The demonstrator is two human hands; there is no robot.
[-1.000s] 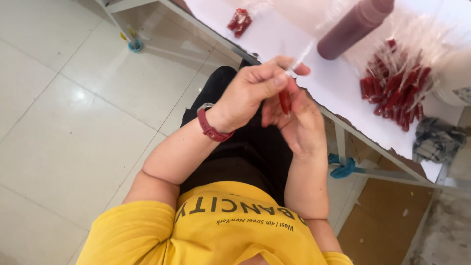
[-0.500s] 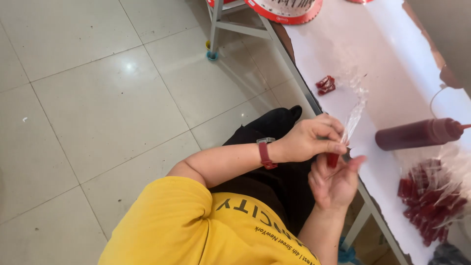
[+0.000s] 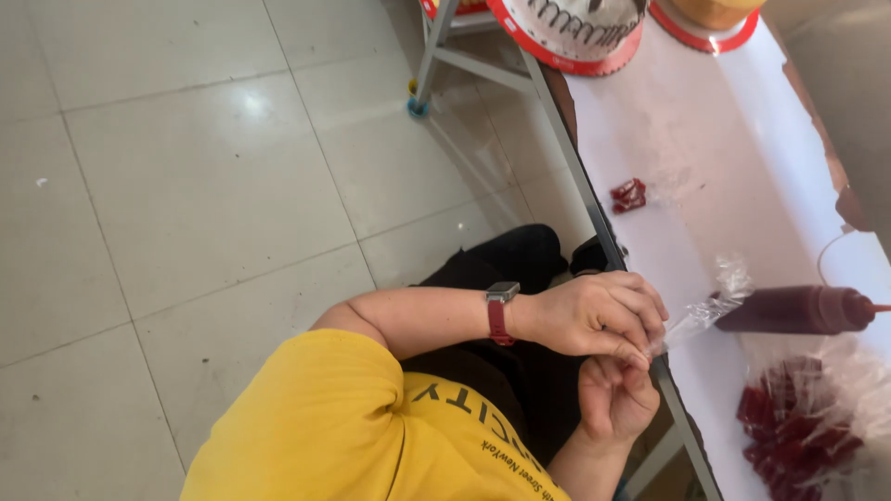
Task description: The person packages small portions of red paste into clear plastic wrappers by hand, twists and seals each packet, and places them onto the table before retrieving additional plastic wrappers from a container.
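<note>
Seated at the edge of a white table (image 3: 687, 148), in a yellow shirt, seen from above. Left hand (image 3: 599, 311), red-strapped watch (image 3: 499, 314) at the wrist, closed with fingertips pinched together on the near end of a thin clear plastic sleeve (image 3: 710, 306). Sleeve running out from that pinch up and to the right over the table edge, crinkled open end away from the fingers. Right hand (image 3: 613, 399) just beneath the left, palm up, fingers curled and touching the same pinch point; impossible to tell whether clamped on the sleeve or only cupped under it. Just beyond the sleeve's far end, lying on its side: a squeeze bottle (image 3: 798, 311) of dark red sauce. Near the lower right corner, a heap of filled red packets (image 3: 803, 431) under clear film. Farther up the table, well apart, two small red packets (image 3: 629, 195).
</note>
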